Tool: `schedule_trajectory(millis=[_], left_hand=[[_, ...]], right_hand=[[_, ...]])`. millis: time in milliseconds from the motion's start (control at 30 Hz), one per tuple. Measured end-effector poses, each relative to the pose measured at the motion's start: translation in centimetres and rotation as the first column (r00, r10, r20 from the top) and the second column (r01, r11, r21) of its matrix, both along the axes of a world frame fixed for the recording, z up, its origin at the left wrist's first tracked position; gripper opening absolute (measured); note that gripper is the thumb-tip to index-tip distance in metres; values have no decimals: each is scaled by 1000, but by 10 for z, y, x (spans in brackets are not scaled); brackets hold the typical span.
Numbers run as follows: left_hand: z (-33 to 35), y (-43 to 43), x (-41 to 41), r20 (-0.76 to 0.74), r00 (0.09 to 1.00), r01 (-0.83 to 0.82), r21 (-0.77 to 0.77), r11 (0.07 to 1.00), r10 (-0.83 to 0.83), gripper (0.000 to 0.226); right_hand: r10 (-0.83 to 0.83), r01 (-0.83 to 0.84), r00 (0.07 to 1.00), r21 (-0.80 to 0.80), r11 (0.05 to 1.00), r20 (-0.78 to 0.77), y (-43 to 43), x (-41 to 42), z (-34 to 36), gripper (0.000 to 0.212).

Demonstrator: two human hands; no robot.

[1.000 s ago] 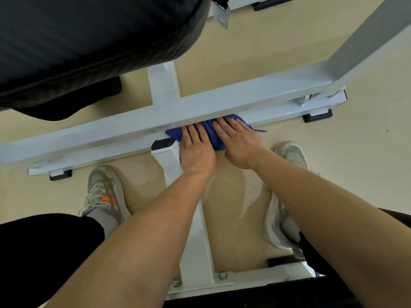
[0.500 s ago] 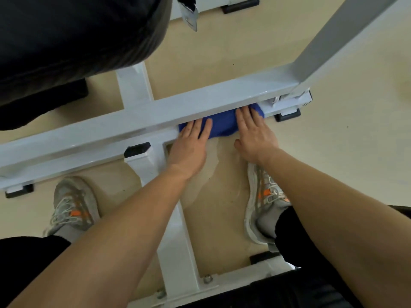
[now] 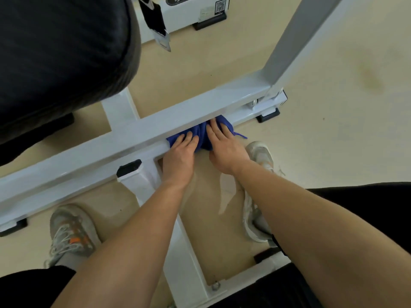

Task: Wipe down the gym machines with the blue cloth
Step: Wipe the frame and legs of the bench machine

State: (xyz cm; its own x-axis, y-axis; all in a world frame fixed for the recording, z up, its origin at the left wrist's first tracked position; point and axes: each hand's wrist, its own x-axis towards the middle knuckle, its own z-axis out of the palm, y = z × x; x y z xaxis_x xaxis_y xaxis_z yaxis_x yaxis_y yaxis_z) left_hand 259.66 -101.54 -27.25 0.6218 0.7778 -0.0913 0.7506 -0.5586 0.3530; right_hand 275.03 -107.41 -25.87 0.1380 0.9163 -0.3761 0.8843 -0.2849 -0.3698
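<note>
I saw both hands laid flat with fingers straight and close together, the left hand (image 3: 179,160) and the right hand (image 3: 224,150) pressing the bunched blue cloth (image 3: 201,135) onto the lower rail (image 3: 249,115), just under the upper crossbar (image 3: 178,112). The rail's long axis ran from lower left to upper right, so I judged the wipe must follow this line. The right hand was nearer to the rail's right end, the left one nearer to the centre beam (image 3: 184,258)

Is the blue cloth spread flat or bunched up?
Bunched up: the blue cloth is wrinkled into a wad under the left hand and right hand.
</note>
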Motion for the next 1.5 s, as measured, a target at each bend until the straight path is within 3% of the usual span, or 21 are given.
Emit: schedule_trajectory(millis=[133, 300, 433, 533, 667, 800, 900, 1000, 1167, 1233, 1367, 1433, 1500], left_hand=[[13, -1, 0, 138, 985, -75, -196, 978, 103, 50], [26, -8, -30, 158, 979, -72, -331, 941, 131, 63], [50, -23, -41, 161, 977, -89, -296, 951, 142, 61], [70, -24, -38, 168, 972, -74, -452, 889, 166, 60], [101, -23, -19, 70, 996, -12, -490, 871, 53, 54], [114, -14, 5, -42, 999, -36, -277, 960, 26, 34], [108, 0, 20, -84, 995, 35, -227, 973, -55, 31], [101, 13, 30, -119, 985, 92, -227, 970, -122, 28], [93, 25, 32, -108, 982, 120, -262, 958, -152, 28], [93, 24, 29, -98, 982, 129, -272, 954, -161, 28], [92, 16, 23, -125, 975, 136, -321, 937, -184, 29], [90, 11, 22, -148, 970, 132, -345, 929, -193, 30], [88, 4, 23, -156, 969, 124, -366, 922, -192, 30]], right_hand=[[-67, 79, 984, 63, 995, -165, 5, -18, 4, 72], [-89, 176, 901, 170, 970, -426, 16, -33, 23, 53], [-193, 306, 789, 101, 947, -583, 18, -45, 37, 51], [-266, 405, 703, 64, 912, -659, 3, -37, 47, 50], [-473, 580, 614, -45, 813, -632, -22, -18, 56, 33], [-680, 810, 478, -20, 586, -556, -23, 22, 58, 29], [-790, 956, 232, -18, 293, -568, -14, 63, 44, 28], [-751, 995, -86, -98, -28, -655, 0, 97, 26, 27], [-633, 928, -367, -225, -296, -682, 21, 126, 9, 39], [-682, 955, -286, -138, -264, -673, 22, 124, 5, 30], [-771, 999, -10, -43, 22, -636, 23, 86, -5, 46], [-771, 991, 59, -56, 122, -634, 18, 73, -15, 51], [-763, 985, 87, -61, 163, -641, 16, 76, -19, 54]])
